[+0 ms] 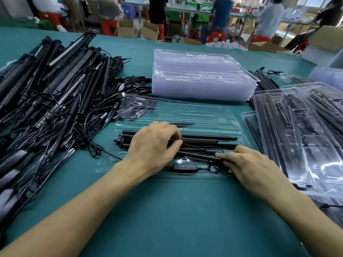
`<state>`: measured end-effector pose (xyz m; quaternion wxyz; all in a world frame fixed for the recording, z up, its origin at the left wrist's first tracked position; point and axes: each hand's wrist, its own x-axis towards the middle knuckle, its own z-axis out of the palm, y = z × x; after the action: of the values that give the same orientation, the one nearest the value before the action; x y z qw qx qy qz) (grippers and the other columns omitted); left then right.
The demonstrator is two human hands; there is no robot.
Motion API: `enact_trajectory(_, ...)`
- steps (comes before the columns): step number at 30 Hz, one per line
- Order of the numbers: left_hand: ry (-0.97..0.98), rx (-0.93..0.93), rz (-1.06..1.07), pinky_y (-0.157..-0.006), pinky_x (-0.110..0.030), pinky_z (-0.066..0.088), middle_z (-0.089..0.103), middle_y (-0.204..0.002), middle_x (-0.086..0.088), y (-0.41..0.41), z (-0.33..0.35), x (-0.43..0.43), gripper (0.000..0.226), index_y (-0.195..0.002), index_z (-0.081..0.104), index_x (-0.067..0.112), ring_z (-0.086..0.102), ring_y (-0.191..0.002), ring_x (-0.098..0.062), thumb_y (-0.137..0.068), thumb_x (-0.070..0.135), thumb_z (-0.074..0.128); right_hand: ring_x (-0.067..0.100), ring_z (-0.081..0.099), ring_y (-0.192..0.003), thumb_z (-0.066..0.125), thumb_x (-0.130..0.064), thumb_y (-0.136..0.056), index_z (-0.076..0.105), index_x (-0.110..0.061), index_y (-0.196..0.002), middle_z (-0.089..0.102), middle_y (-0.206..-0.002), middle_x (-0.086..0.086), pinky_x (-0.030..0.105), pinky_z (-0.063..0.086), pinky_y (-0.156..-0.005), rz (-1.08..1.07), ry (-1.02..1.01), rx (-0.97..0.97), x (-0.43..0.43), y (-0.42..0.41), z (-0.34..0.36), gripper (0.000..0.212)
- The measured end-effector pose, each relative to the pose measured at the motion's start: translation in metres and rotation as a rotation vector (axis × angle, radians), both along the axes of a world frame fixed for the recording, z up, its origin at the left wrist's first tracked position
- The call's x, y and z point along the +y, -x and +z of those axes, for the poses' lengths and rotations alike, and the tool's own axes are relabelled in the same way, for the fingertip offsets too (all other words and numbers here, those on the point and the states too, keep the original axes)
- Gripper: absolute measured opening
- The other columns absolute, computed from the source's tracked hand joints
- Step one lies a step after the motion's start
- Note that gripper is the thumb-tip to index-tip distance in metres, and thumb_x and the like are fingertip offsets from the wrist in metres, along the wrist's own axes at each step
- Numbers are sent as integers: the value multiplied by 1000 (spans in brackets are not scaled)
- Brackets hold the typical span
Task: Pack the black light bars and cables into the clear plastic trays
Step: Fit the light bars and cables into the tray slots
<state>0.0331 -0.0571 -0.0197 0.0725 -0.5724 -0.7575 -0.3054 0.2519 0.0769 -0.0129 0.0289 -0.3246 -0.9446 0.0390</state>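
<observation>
Bars being packed into an open tray (178, 115) on the table (167, 210).
Two bars (207, 138) are seated in the tray's long slots, and a cable with controller (182, 166) is laid in its near pocket. The left hand (154, 143) is curled over the bars, fingers pinched on them. The right hand (248, 164) is clamped on the end of a thin bar (200, 155) tilted across the tray. An empty stack (200, 78) is set behind, packed trays (300, 130) are piled at right, and a loose heap (55, 93) of bars and cables is left at left.
</observation>
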Motion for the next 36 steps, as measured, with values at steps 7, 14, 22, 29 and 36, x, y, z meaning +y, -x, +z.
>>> enact_trajectory(7,133,109,310,-60,-32,37,56,-77,8,79,-1,-69,25,-77,52,25,55,-74,-21,-94,38,41,18,56,-92,45,-42,-98,58,-43,-129,50,-93,-9,34,48,-76,-7,44,40,2,-1,-2,33)
enact_trajectory(14,282,292,428,-62,-37,42,64,-65,-3,103,-9,-87,36,-69,56,18,60,-58,-32,-97,40,51,17,55,-88,46,-43,-98,59,-44,-127,42,-83,-13,33,46,-71,-18,34,54,1,0,-3,32)
enact_trajectory(22,510,194,753,-64,-32,36,55,-75,-1,109,-9,-91,27,-81,55,26,51,-67,-28,-94,46,43,17,56,-93,46,-46,-97,59,-48,-125,45,-86,-13,38,50,-75,-31,63,64,5,-2,-4,31)
enact_trajectory(29,574,147,890,-66,-34,38,57,-88,-8,116,-3,-91,32,-93,56,24,62,-87,-36,-92,54,47,17,56,-95,45,-47,-97,58,-48,-126,47,-90,-12,38,51,-76,-37,74,52,6,-2,-4,31)
enact_trajectory(36,215,31,566,-63,-37,46,60,-75,0,112,-1,-61,9,-86,56,30,55,-69,-30,-91,36,57,16,56,-96,45,-47,-98,57,-49,-126,48,-91,-13,37,50,-76,-48,82,47,6,-1,-3,31)
